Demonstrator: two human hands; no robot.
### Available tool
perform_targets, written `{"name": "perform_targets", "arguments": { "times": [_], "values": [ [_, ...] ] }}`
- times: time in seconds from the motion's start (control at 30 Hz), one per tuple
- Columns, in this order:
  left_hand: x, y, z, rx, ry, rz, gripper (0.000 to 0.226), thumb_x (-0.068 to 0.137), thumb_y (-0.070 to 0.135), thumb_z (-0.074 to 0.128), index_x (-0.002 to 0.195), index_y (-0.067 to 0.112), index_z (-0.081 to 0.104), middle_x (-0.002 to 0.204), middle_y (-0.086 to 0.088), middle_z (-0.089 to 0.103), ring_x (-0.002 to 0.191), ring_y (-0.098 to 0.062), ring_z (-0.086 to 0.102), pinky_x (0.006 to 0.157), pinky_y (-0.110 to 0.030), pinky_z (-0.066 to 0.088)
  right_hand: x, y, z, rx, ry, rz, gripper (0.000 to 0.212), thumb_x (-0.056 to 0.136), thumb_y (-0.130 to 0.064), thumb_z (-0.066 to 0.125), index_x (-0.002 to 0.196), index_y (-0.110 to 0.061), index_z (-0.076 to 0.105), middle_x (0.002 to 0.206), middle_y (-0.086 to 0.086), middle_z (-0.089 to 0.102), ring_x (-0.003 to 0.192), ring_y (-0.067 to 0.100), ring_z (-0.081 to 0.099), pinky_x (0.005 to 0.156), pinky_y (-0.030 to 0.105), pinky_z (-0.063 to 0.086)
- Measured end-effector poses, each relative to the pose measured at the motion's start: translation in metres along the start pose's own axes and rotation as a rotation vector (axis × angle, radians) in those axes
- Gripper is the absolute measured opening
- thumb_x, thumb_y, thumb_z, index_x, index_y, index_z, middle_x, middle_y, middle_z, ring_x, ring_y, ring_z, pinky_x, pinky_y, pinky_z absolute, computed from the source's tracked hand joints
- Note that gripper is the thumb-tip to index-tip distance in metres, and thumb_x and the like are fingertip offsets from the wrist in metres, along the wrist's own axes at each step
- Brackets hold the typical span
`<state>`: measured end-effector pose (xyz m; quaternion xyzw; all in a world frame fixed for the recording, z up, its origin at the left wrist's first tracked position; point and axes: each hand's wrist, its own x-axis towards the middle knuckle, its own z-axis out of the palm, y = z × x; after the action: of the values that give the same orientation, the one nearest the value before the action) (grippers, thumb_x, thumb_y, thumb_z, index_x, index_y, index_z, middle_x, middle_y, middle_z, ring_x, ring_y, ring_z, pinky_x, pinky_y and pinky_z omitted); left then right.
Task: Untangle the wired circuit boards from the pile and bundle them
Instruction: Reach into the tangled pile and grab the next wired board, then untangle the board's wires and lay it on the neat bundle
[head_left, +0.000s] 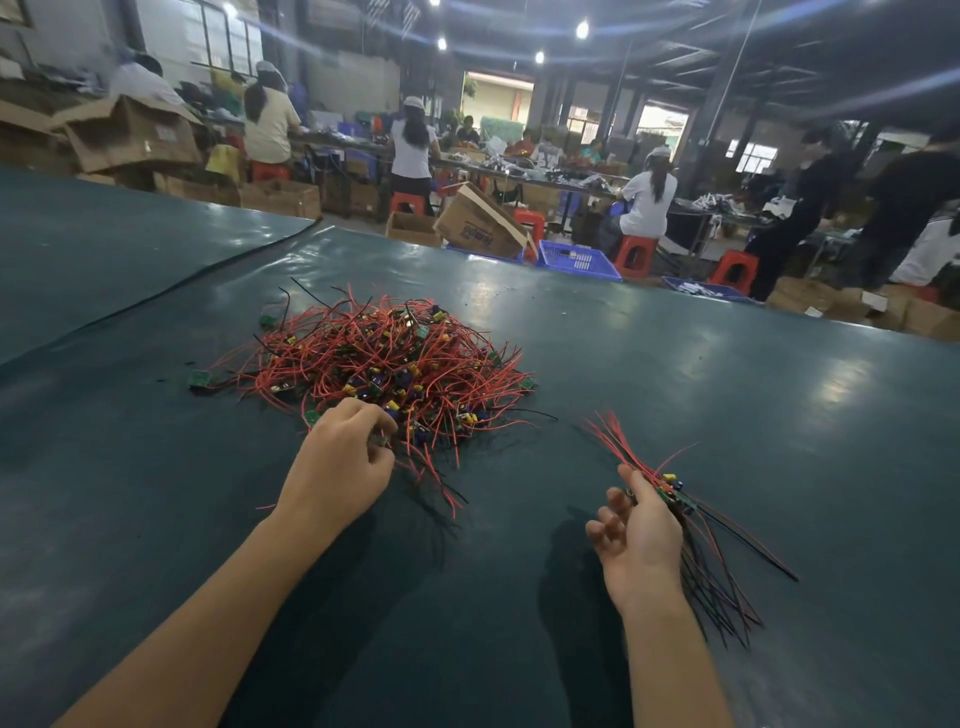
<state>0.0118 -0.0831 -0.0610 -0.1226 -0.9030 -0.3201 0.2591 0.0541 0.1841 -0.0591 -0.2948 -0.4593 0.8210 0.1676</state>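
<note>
A tangled pile of small circuit boards with red and black wires (384, 358) lies on the dark green table (675, 395). My left hand (340, 467) is at the pile's near edge, its fingers curled and pinching a small board whose wires trail toward me. My right hand (639, 535) is off to the right, above the table. It grips a bundle of wired boards (675, 493); red wires fan out above the hand and black and red ones hang below it.
A few stray boards (200, 378) lie left of the pile. A seam in the table cover (156, 296) runs across the left. Beyond the far edge are blue crates (579, 260), cardboard boxes, red stools and several seated workers.
</note>
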Motion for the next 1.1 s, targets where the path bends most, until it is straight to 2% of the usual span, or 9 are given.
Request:
{"name": "perform_targets", "arguments": {
  "times": [0.2, 0.33, 0.43, 0.53, 0.67, 0.77, 0.9, 0.97, 1.1],
  "values": [
    [0.001, 0.010, -0.002, -0.046, 0.224, 0.240, 0.018, 0.074, -0.015, 0.069, 0.081, 0.001, 0.071, 0.092, -0.010, 0.066, 0.089, -0.027, 0.061, 0.081, -0.033, 0.053, -0.009, 0.004, 0.007, -0.081, -0.014, -0.045, 0.011, 0.097, -0.025, 0.058, 0.094, -0.022, 0.068, 0.068, -0.004, 0.053, 0.040, 0.006, 0.040, 0.036, 0.017, 0.036],
    [0.001, 0.017, -0.003, -0.067, 0.387, 0.385, 0.011, 0.084, -0.004, 0.062, 0.084, 0.000, 0.072, 0.101, -0.013, 0.066, 0.099, -0.023, 0.057, 0.094, -0.016, 0.041, -0.023, 0.011, 0.016, -0.161, -0.104, -0.132, 0.022, 0.098, -0.030, 0.058, 0.085, -0.018, 0.071, 0.063, -0.006, 0.051, 0.039, 0.004, 0.039, 0.037, 0.018, 0.033],
    [-0.002, 0.023, -0.002, -0.102, 0.415, 0.484, 0.016, 0.088, 0.002, 0.058, 0.085, 0.000, 0.073, 0.107, -0.012, 0.063, 0.105, -0.023, 0.055, 0.098, -0.021, 0.041, -0.041, 0.018, 0.025, -0.237, -0.244, -0.258, 0.033, 0.097, -0.032, 0.059, 0.074, -0.015, 0.074, 0.056, -0.005, 0.050, 0.042, 0.005, 0.037, 0.039, 0.018, 0.031],
    [-0.003, 0.030, -0.002, -0.154, 0.412, 0.579, 0.013, 0.089, -0.001, 0.060, 0.087, 0.001, 0.072, 0.113, -0.008, 0.059, 0.110, -0.025, 0.055, 0.098, -0.029, 0.042, -0.061, 0.022, 0.034, -0.310, -0.400, -0.338, 0.037, 0.093, -0.039, 0.060, 0.071, -0.014, 0.077, 0.054, -0.004, 0.050, 0.045, 0.006, 0.037, 0.042, 0.019, 0.029],
    [-0.012, 0.047, 0.003, -0.256, 0.274, 0.724, 0.009, 0.092, 0.004, 0.061, 0.098, 0.010, 0.064, 0.118, -0.006, 0.057, 0.115, -0.025, 0.055, 0.099, -0.032, 0.044, -0.081, 0.030, 0.045, -0.298, -0.620, -0.222, 0.049, 0.086, -0.054, 0.053, 0.070, -0.015, 0.076, 0.057, 0.003, 0.052, 0.043, 0.010, 0.038, 0.042, 0.021, 0.028],
    [-0.021, 0.059, 0.009, -0.288, 0.162, 0.789, 0.009, 0.096, 0.012, 0.056, 0.103, 0.011, 0.060, 0.120, -0.007, 0.055, 0.117, -0.024, 0.054, 0.100, -0.031, 0.044, -0.085, 0.032, 0.049, -0.251, -0.642, -0.140, 0.051, 0.094, -0.055, 0.047, 0.075, -0.017, 0.075, 0.061, 0.006, 0.057, 0.048, 0.012, 0.048, 0.043, 0.021, 0.035],
    [-0.025, 0.063, 0.012, -0.305, 0.137, 0.796, 0.006, 0.095, 0.012, 0.056, 0.101, 0.012, 0.059, 0.117, -0.005, 0.054, 0.112, -0.022, 0.054, 0.099, -0.027, 0.044, -0.082, 0.029, 0.047, -0.192, -0.599, -0.063, 0.037, 0.093, -0.046, 0.056, 0.074, -0.021, 0.076, 0.071, 0.000, 0.067, 0.058, 0.011, 0.058, 0.047, 0.023, 0.040],
    [-0.027, 0.064, 0.013, -0.291, 0.152, 0.788, 0.016, 0.087, 0.008, 0.065, 0.099, 0.013, 0.057, 0.111, -0.005, 0.056, 0.105, -0.021, 0.055, 0.094, -0.025, 0.046, -0.081, 0.027, 0.046, -0.174, -0.563, -0.070, 0.032, 0.094, -0.039, 0.058, 0.080, -0.019, 0.078, 0.075, 0.003, 0.068, 0.063, 0.015, 0.060, 0.050, 0.026, 0.044],
    [-0.032, 0.065, 0.013, -0.345, 0.052, 0.671, 0.017, 0.081, 0.011, 0.066, 0.094, 0.016, 0.055, 0.085, -0.002, 0.064, 0.072, -0.015, 0.060, 0.058, -0.028, 0.052, -0.083, 0.023, 0.044, -0.125, -0.517, -0.190, 0.022, 0.096, -0.021, 0.058, 0.088, -0.022, 0.079, 0.077, 0.004, 0.065, 0.062, 0.017, 0.058, 0.053, 0.029, 0.047]
  ]
}}
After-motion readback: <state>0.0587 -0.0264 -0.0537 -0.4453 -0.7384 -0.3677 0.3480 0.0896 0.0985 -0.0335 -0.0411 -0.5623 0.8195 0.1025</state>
